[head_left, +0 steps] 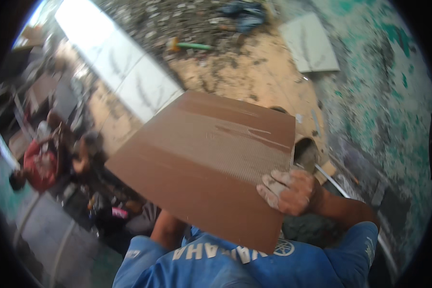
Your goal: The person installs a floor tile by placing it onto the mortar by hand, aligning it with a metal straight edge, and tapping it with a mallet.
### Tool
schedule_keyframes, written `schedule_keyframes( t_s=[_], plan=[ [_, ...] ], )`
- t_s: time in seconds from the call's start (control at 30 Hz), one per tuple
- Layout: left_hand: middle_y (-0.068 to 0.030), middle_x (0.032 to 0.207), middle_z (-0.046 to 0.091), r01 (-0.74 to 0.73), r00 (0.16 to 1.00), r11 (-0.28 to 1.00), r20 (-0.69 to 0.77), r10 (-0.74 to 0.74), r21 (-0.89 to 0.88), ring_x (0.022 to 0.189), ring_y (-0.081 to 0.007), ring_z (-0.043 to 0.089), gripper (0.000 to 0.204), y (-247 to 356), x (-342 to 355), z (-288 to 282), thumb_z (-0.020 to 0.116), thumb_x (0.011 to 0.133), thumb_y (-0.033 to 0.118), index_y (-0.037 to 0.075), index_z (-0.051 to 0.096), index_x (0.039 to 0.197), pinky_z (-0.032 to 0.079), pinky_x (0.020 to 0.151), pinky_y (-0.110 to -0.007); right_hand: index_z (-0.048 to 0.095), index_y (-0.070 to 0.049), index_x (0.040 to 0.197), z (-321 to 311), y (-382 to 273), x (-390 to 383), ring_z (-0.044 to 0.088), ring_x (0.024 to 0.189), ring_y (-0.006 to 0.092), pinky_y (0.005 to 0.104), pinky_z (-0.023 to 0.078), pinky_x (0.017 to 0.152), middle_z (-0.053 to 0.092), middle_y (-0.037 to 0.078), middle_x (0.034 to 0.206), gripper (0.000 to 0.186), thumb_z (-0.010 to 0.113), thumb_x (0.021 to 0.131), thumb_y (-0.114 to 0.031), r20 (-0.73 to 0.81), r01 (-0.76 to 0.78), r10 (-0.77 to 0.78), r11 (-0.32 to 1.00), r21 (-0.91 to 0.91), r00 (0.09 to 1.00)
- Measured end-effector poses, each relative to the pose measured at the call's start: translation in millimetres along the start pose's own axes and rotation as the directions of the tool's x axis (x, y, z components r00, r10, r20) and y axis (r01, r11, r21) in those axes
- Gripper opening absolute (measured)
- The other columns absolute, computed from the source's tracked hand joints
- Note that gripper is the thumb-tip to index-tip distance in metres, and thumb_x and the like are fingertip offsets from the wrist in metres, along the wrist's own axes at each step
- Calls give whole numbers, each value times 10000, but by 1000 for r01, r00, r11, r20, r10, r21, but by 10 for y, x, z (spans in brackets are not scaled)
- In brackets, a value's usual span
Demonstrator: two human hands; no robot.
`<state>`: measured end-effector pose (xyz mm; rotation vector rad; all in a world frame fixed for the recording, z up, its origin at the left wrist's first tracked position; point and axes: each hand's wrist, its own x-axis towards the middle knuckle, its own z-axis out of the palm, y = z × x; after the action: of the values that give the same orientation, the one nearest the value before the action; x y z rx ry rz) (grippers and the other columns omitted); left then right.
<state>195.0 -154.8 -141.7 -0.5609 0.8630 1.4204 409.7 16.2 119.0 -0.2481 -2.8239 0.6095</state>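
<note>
A large square brown tile (pixel 206 173), ribbed and streaked with pale dust on part of its face, is held up before my chest, slightly tilted. My right hand (pixel 285 189), whitened with dust, grips its right edge with fingers bent over the face. My left forearm (pixel 168 226) goes under the tile's lower left part; that hand and its fingers are hidden.
A row of white veined tiles (pixel 146 86) runs at upper left; a loose white tile (pixel 308 42) lies upper right. Rubble (pixel 158 26), a green-handled tool (pixel 192 45) and a blue bag (pixel 245 14) lie beyond. A person in red (pixel 41 161) sits at left beside clutter.
</note>
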Motion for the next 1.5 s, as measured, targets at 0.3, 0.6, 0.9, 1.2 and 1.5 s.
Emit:
schedule_keyframes(
  t_s=[0.3,0.6,0.9,1.2,1.5],
  plan=[
    [-178,1406,411,-426,787,683,130,604,-594,1296,-321,376,753,1007,-413,-1046,344,924,624,31,369,1389,286,1077,-503,690,-163,966,630,-1466,1293,663,804,173,235,489,622,691,13,850,173,614,812,-185,89,335,-355,924,185,931],
    [-161,1389,436,-669,391,498,308,867,-552,1283,-333,380,745,1053,-1412,-2129,406,899,634,75,393,1391,281,1070,-506,687,-113,949,779,-1663,2086,662,856,205,316,461,654,699,67,1003,157,636,807,-158,11,315,-359,831,458,933],
    [-99,1448,399,-793,463,265,-260,847,-548,1323,-313,363,839,1561,-2759,-3309,551,813,634,77,368,1413,216,1122,-491,606,27,965,2767,-1626,3586,534,737,82,233,448,669,636,53,874,515,496,956,-476,193,-405,557,287,868,808],
    [-120,1159,616,-273,752,922,-537,382,274,1041,-204,583,595,3483,-1648,-5703,631,872,464,-44,564,1176,443,944,-348,493,128,1224,6304,-870,4865,561,1092,338,387,434,925,567,272,1185,731,517,908,-530,355,-822,802,269,502,480],
    [-161,998,655,-20,450,703,-622,641,711,895,-217,619,735,4966,940,-7272,649,813,565,-98,598,1126,488,784,-344,449,101,1270,9064,319,5622,576,1015,258,353,471,853,600,235,1126,709,572,889,-485,250,-674,721,386,629,646]
  ],
)
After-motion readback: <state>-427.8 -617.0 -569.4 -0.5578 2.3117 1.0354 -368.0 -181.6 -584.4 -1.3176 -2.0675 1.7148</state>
